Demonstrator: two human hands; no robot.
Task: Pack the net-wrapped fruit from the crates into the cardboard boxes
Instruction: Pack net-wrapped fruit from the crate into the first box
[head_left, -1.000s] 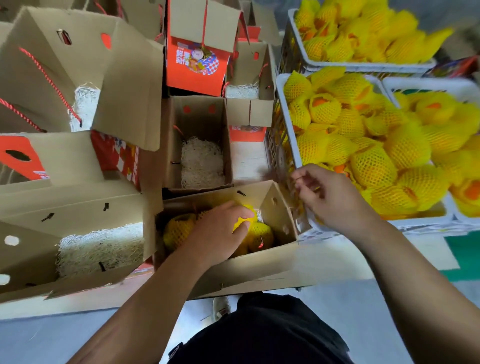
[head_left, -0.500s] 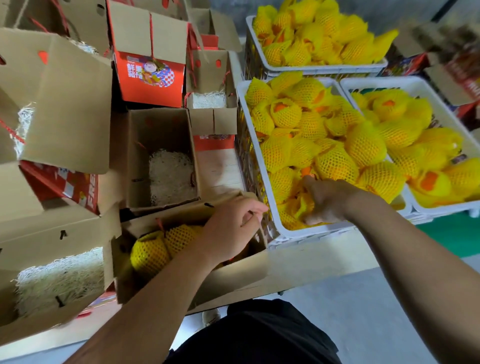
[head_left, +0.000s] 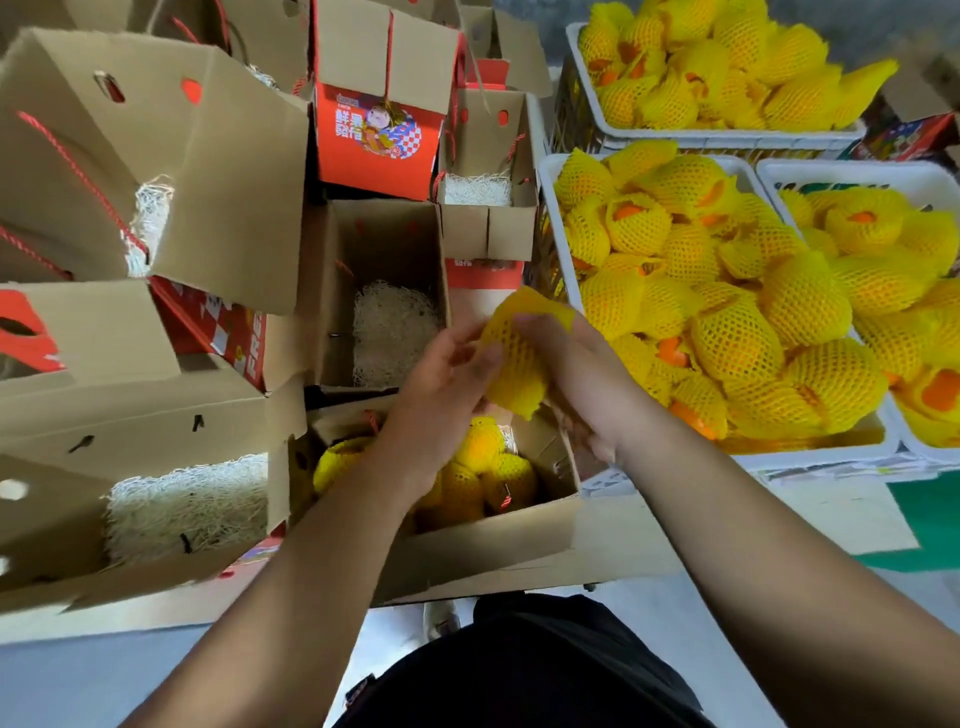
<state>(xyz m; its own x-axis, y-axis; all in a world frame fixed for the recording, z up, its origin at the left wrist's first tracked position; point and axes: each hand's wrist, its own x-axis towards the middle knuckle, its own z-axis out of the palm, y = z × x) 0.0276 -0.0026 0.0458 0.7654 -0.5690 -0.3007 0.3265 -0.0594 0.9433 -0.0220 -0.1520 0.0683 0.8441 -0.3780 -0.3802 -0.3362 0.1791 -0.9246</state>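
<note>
Both hands, left hand (head_left: 447, 379) and right hand (head_left: 582, 374), clasp one net-wrapped fruit (head_left: 519, 358), partly hiding it.

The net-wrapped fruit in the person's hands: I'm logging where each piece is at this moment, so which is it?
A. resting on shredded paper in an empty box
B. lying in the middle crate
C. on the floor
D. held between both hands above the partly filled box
D: the left hand and right hand both grip the net-wrapped fruit in the air, above the partly filled box.
</note>
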